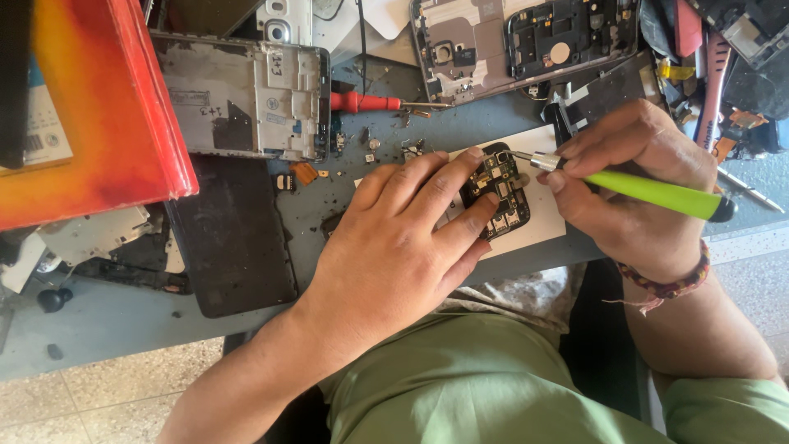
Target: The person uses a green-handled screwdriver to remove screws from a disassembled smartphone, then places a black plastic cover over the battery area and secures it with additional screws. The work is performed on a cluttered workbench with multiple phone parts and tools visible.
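Note:
My left hand lies flat on an opened phone, its fingers pressing on the dark circuit board. The phone rests on a white sheet at the bench's front edge. My right hand grips a screwdriver with a lime-green handle. Its metal tip touches the top of the board, near my left fingertips. A braided band sits on my right wrist.
A dark phone panel lies left of my hand. Behind it are a silver phone frame, a red-handled screwdriver and two opened phones. An orange-red box overhangs the left. Small screws and parts litter the grey bench.

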Available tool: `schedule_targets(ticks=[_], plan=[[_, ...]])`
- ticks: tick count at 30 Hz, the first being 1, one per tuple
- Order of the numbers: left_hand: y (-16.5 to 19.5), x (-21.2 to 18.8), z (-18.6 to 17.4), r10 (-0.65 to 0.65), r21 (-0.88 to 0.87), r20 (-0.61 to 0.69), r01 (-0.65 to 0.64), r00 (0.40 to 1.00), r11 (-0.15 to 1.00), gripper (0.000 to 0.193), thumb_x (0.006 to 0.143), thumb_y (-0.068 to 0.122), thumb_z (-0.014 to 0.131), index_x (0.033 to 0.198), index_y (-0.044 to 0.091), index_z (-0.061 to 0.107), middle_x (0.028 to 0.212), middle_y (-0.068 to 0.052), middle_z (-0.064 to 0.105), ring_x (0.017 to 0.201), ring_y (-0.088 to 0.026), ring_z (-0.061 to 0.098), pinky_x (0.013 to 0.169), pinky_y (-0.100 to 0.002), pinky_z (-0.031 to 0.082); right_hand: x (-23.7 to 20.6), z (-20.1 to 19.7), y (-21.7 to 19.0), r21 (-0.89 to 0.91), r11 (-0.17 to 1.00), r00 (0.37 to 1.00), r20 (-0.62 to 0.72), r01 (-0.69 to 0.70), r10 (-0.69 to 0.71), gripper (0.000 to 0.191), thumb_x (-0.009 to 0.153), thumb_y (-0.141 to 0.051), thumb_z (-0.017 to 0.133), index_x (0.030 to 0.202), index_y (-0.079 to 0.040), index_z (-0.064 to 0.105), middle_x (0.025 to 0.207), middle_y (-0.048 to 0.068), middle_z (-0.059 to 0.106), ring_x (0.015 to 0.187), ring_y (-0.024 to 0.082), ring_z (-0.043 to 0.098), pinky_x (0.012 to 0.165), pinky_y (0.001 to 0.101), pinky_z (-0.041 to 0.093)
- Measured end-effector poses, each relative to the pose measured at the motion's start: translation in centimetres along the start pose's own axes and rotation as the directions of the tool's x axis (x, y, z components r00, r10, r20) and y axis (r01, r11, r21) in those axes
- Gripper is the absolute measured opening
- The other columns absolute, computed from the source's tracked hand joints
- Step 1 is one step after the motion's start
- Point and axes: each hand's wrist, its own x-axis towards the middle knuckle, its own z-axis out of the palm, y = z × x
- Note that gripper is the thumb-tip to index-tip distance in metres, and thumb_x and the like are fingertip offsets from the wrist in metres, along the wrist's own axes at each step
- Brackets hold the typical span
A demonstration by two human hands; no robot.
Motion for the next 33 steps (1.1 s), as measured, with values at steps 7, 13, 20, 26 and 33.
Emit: schedule_targets(ticks=[7,13,20,26,33], plan=[[-0.2,-0.5,-0.1,0.024,-0.062,-0.052,-0.028,0.998,0.998,0.032,0.094,0.029,0.08,0.12,0.012,0.071,0.146,-0.01,0.056,0.136,-0.031,0.053,0.112,-0.047,0.043,-0.7,0.0,1.0,0.244,0.969,0.996,-0.074,-0.034,0.053,0.018,0.092,0.006,0.075,0.099,-0.001,0.061,0.099,0.01,0.064,0.087,0.016,0.07,0.08,0.0264,0.06],[-0.3,-0.7,0.3,-0.042,0.001,-0.135,0.043,0.99,0.999,0.037,0.09,0.026,0.086,0.117,0.007,0.069,0.137,-0.011,0.058,0.13,-0.032,0.058,0.109,-0.051,0.045,-1.6,-0.3,1.2,0.396,0.918,0.987,-0.136,-0.031,0.091,0.016,0.096,0.003,0.07,0.1,-0.002,0.054,0.104,0.007,0.056,0.088,0.018,0.069,0.086,0.035,0.067],[-0.3,-0.8,0.9,-0.02,0.07,-0.14,0.03,0.99,0.997,0.041,0.099,0.027,0.081,0.133,0.01,0.068,0.155,-0.016,0.05,0.139,-0.035,0.052,0.114,-0.051,0.045,-2.1,-0.6,1.2,0.394,0.918,0.984,-0.146,-0.035,0.101,0.017,0.1,0.001,0.072,0.103,-0.001,0.056,0.103,0.008,0.055,0.088,0.018,0.066,0.085,0.0363,0.068],[-0.1,-0.6,1.0,-0.082,0.084,-0.139,0.094,0.987,0.992,0.035,0.095,0.03,0.081,0.121,0.008,0.074,0.152,-0.017,0.049,0.136,-0.037,0.052,0.109,-0.052,0.045,-2.1,-0.6,1.3,0.339,0.94,0.988,-0.127,-0.038,0.086,0.015,0.1,-0.002,0.071,0.102,-0.001,0.056,0.104,0.008,0.055,0.091,0.019,0.067,0.086,0.0348,0.066],[0.0,-0.6,1.2,-0.067,0.125,-0.128,0.083,0.989,0.989,0.036,0.097,0.033,0.08,0.123,0.01,0.073,0.152,-0.017,0.049,0.136,-0.037,0.052,0.109,-0.052,0.045,-2.3,-1.0,2.2,0.279,0.959,0.992,-0.105,-0.043,0.075,0.013,0.099,-0.002,0.072,0.1,-0.001,0.059,0.103,0.01,0.06,0.089,0.019,0.065,0.086,0.0308,0.062]])
